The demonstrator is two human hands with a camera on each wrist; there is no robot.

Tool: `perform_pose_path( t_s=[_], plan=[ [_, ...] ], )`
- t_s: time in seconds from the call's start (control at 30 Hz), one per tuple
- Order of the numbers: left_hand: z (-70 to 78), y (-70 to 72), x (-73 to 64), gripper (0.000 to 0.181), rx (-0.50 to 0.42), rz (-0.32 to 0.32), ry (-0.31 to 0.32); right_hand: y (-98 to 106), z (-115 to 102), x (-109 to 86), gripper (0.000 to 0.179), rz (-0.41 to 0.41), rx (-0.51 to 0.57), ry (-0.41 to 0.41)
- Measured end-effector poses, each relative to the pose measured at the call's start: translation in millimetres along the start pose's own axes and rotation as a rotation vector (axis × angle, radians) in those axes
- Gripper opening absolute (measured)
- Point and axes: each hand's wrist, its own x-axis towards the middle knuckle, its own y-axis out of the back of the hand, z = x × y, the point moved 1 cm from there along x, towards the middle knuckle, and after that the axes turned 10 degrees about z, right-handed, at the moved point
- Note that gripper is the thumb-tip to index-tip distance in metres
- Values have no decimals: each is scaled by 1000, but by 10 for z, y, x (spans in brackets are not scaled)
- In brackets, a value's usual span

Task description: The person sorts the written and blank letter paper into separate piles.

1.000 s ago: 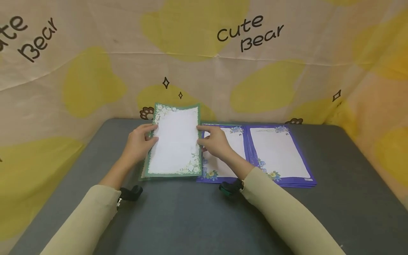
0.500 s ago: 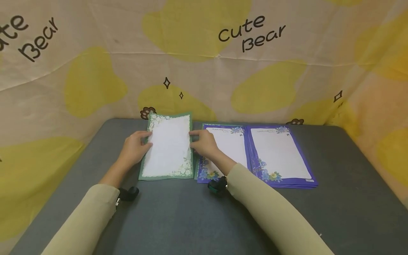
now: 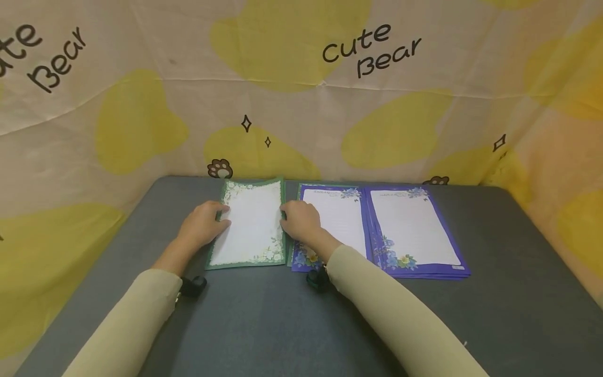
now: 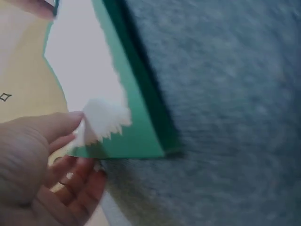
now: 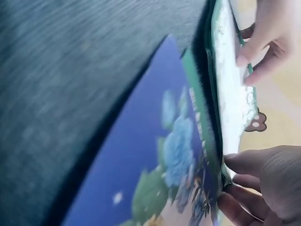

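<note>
A green-bordered sheet of floral stationery paper (image 3: 247,225) lies at the left of the papers, its surface slightly bowed. At its left edge, my left hand (image 3: 202,222) pinches it, thumb on top and fingers beneath, as the left wrist view shows. My right hand (image 3: 301,217) pinches the opposite edge, thumb over the white face. In the right wrist view a second green layer (image 5: 197,99) shows under a purple sheet (image 5: 127,146) beside that hand. The head view shows the near purple-bordered sheet (image 3: 346,225) partly covered by my right hand and forearm.
Farther right lies a stack of purple-bordered paper (image 3: 414,230) with blue flowers. All of it rests on a dark grey table (image 3: 264,324). A patterned cloth (image 3: 292,47) hangs right behind the table's back edge. Each wrist carries a small black camera (image 3: 194,286).
Both hands have lowered the green-bordered paper and shifted it left, toward the table. Its top edge has come down in front of the cloth. The purple sheets have stayed in place.
</note>
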Motion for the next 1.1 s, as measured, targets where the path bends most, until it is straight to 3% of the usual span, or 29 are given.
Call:
perform_pose_path(
  t_s=[0.17,0.33,0.43,0.53,0.67,0.77,0.87,0.97,1.1],
  plan=[
    [45,18,-2,48,58,-44,15,63,50,-51,37,28,2,73],
    [178,22,-50,53,112,-1,-7,220,289,-233,51,26,94,185],
    [328,-10,-89,51,108,26,-77,309,536,-390,52,26,143,227],
    [546,-83,-118,50,79,24,-200,400,802,-538,57,32,166,225],
    [850,-230,-121,56,23,6,-327,510,1093,-683,77,20,68,237],
    [1046,-373,-90,61,-18,7,-363,567,1244,-754,87,9,-2,236],
    [1227,-530,-47,66,-61,-9,-414,587,1367,-811,89,6,10,206],
    [1371,-671,-8,72,-98,-67,-466,577,1479,-860,90,0,30,170],
    [1473,-785,24,80,-125,-127,-472,546,1583,-888,93,-15,28,151]
  ],
)
